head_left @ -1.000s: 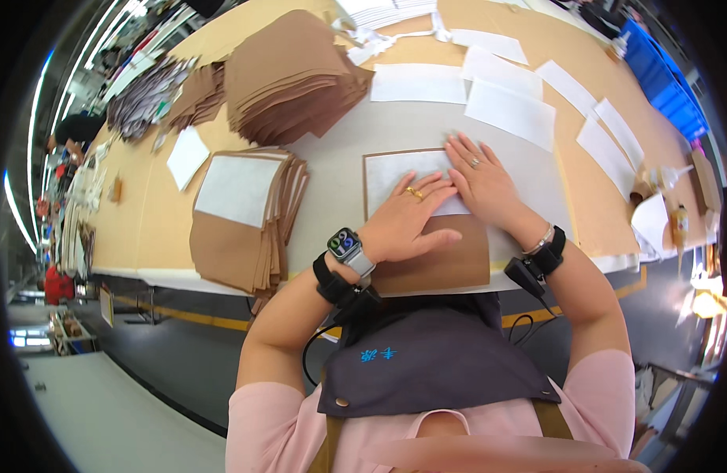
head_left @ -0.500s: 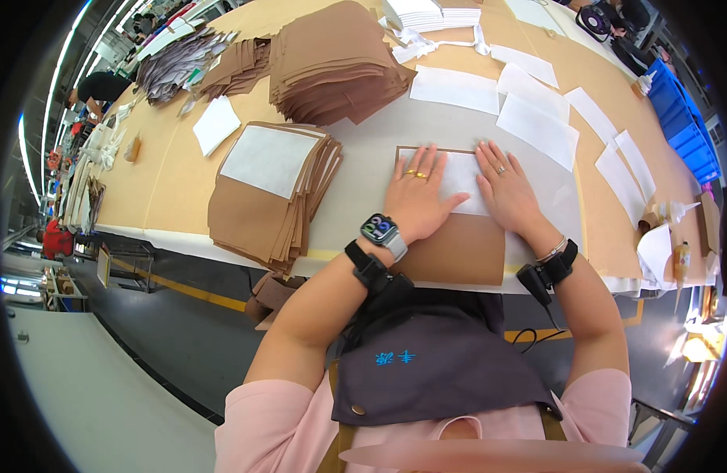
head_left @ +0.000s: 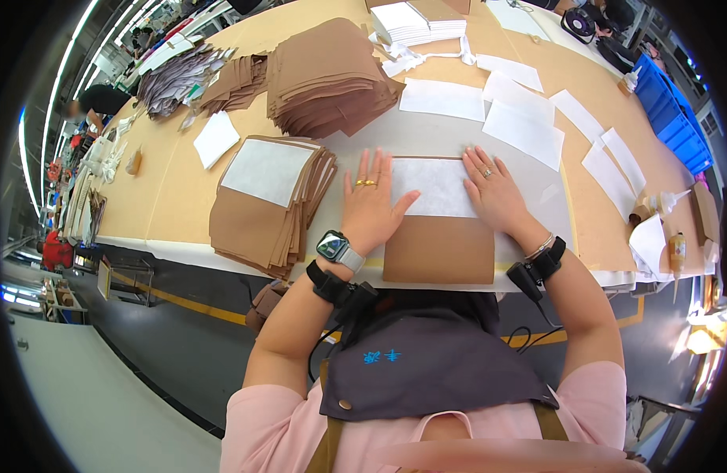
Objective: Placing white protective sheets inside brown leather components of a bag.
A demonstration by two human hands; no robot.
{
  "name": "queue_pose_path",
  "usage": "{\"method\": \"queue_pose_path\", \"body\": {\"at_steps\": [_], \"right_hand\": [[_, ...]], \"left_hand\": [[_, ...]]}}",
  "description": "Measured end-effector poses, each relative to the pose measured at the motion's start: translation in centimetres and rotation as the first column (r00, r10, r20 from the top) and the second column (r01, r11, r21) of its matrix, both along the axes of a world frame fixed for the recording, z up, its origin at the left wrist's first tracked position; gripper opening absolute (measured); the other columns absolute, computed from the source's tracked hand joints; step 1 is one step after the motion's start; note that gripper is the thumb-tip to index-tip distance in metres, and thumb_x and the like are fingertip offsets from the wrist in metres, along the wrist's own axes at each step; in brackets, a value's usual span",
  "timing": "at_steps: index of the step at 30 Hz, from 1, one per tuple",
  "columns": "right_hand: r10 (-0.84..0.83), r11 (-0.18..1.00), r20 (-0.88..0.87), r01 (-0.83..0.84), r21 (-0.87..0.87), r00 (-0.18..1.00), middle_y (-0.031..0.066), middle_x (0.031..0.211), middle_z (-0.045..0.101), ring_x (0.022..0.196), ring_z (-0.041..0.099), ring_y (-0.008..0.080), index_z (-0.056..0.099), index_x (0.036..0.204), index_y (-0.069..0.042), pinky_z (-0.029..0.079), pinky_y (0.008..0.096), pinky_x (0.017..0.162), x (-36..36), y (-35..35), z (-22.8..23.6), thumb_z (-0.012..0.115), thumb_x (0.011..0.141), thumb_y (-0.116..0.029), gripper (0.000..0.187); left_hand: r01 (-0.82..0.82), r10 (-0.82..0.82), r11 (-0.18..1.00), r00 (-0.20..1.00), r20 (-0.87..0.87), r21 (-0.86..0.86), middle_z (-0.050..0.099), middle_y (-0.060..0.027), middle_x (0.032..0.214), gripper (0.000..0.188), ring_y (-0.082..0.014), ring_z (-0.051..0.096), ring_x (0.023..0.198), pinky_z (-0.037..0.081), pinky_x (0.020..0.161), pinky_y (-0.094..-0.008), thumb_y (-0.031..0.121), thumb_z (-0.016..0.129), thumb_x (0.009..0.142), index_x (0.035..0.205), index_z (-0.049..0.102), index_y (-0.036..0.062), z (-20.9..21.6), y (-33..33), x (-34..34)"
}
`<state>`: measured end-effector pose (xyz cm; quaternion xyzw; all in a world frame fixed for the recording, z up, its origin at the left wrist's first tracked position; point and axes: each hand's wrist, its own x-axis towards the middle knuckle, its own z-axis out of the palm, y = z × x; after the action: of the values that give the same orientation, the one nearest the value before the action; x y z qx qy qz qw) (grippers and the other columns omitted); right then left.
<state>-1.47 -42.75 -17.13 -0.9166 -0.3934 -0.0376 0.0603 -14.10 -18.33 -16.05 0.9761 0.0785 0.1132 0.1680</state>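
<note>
A brown rectangular panel (head_left: 438, 251) lies flat in front of me near the table's front edge. Its far half is covered by a white sheet (head_left: 430, 186), with a thin brown strip showing beyond it. My left hand (head_left: 373, 197) rests flat at the sheet's left edge, fingers spread and thumb reaching onto the white. At the right edge, my right hand (head_left: 493, 189) lies flat with its fingers apart, partly over the sheet. Neither hand grips anything. Left of my left hand stands a stack of brown panels (head_left: 253, 229), topped by one with a white sheet (head_left: 267, 169).
Farther back is a taller pile of brown pieces (head_left: 324, 75). Loose white sheets (head_left: 442, 98) lie beyond my hands, with white strips (head_left: 613, 180) to the right. Glue bottles (head_left: 676, 254) stand at the right edge, near a blue crate (head_left: 672, 114).
My left hand has slid left, off the middle of the white sheet to its left edge, uncovering more of it. My right hand stays at the right edge. The view has shifted slightly.
</note>
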Motion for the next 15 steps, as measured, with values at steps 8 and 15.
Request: {"method": "queue_pose_path", "body": {"at_steps": [8,15], "right_hand": [[0.006,1.0,-0.016,-0.006,-0.01,1.0,0.0129,0.164,0.032,0.155,0.023,0.0263,0.035,0.156,-0.002,0.017,0.045,0.126,0.1,-0.1,0.1,0.032,0.108,-0.033,0.057],[-0.086,0.985,-0.015,0.087,0.149,0.996,0.0167,0.164,0.03,0.155,0.019,0.0313,0.035,0.155,0.0,0.014,0.0481,0.126,0.7,-1.4,0.0,0.036,0.108,-0.039,0.061]], "left_hand": [[0.264,-0.252,0.963,0.953,-0.17,0.053,0.025,-0.0151,0.167,0.082,-0.0308,0.018,0.156,0.012,0.124,-0.0554,0.058,0.049,0.1,0.157,0.033,0.0022,0.5,0.7,-2.4],[0.234,-0.222,0.968,0.967,-0.124,0.092,0.024,-0.0202,0.166,0.083,-0.0355,0.017,0.156,0.014,0.124,-0.054,0.06,0.05,0.099,0.156,0.034,0.0006,0.0,-0.8,-4.3]]}}
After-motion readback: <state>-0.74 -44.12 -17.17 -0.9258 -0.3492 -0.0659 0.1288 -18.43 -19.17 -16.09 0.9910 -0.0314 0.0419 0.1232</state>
